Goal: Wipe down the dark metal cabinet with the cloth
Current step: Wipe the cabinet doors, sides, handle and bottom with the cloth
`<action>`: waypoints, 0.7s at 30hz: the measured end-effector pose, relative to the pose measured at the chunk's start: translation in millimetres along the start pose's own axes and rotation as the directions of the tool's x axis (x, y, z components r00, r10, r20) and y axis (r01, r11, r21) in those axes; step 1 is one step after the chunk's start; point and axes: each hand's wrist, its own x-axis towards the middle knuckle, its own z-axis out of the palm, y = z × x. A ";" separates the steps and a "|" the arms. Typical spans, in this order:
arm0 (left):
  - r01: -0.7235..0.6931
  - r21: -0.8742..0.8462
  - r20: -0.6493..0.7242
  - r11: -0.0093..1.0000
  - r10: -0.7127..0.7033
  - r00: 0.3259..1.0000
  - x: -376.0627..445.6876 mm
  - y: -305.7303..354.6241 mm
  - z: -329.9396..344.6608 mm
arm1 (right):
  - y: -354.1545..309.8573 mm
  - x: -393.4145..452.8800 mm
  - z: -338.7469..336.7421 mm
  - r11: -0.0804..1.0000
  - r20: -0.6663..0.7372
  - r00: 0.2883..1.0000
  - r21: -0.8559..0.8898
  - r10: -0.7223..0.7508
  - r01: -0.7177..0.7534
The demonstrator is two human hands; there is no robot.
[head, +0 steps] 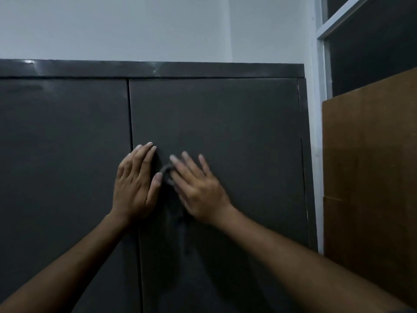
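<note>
Bare cabinet door (pixel 225 123) lies open above the hands; brown board (pixel 370 168) blocks the right.

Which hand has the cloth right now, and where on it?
Neither hand grips it. The right hand presses the dark cloth flat against the cabinet door with straight fingers; the left hand lies flat beside it.

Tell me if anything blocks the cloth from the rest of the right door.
Nothing visible does. The cloth lies flat on the right door under the right hand, beside the left hand. The panel above and to the right is bare.
</note>
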 end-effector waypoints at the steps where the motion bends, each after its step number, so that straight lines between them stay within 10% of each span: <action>1: 0.003 0.005 -0.006 1.000 -0.003 1.000 2.6 -0.4 -1.6 | 6.9 -26.1 -1.1 0.997 0.032 0.996 -0.002 -0.077 0.078; 5: -0.037 0.070 -0.009 0.997 0.038 0.999 26.2 -4.0 -4.4 | 100.3 -64.3 -30.4 0.962 0.015 0.964 -0.060 0.267 -0.265; 11: -0.080 0.133 0.006 0.988 0.080 0.997 50.6 -8.4 8.3 | 173.6 47.2 -59.0 0.627 -0.191 0.604 0.091 0.774 -0.774; 16: -0.099 0.147 0.005 0.984 0.099 0.995 48.8 -12.2 10.8 | 127.3 33.1 -35.4 0.945 -0.097 0.942 -0.025 0.322 -0.325; 21: -0.099 0.136 0.018 0.986 0.098 0.995 50.2 -9.5 8.6 | 173.4 -34.6 -51.1 0.845 -0.073 0.844 -0.032 0.531 -0.534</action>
